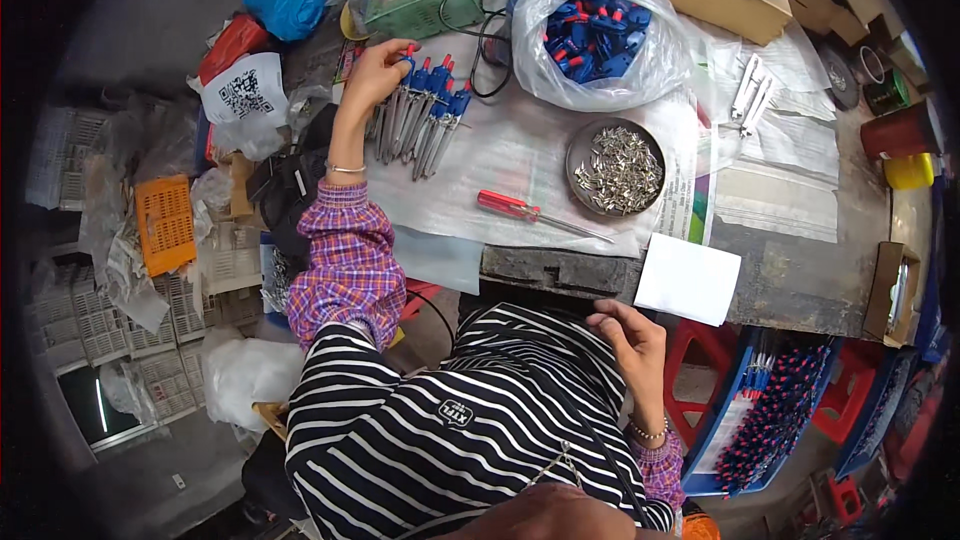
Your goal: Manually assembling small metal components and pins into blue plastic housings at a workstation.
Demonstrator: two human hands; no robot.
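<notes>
My left hand (374, 76) reaches to the back left of the table. Its fingers close on the blue, red-tipped end of a slim metal tool at the edge of a group. Several such blue-ended metal tools (432, 112) lie side by side there, red tips pointing away from me. My right hand (636, 342) is low at the table's front edge, fingers loosely bent and apart, with nothing visible in it. A screwdriver (512, 206) with a clear red handle lies in front of a round dish (573, 172) of small metal parts.
A clear plastic bag (532, 52) of blue and red pieces stands at the back. White paper (688, 278) lies at the front right edge. Metal strips (752, 100) are farther back. A green box (422, 6) stands back left. Below right, a blue crate (720, 480) holds many red-tipped pieces.
</notes>
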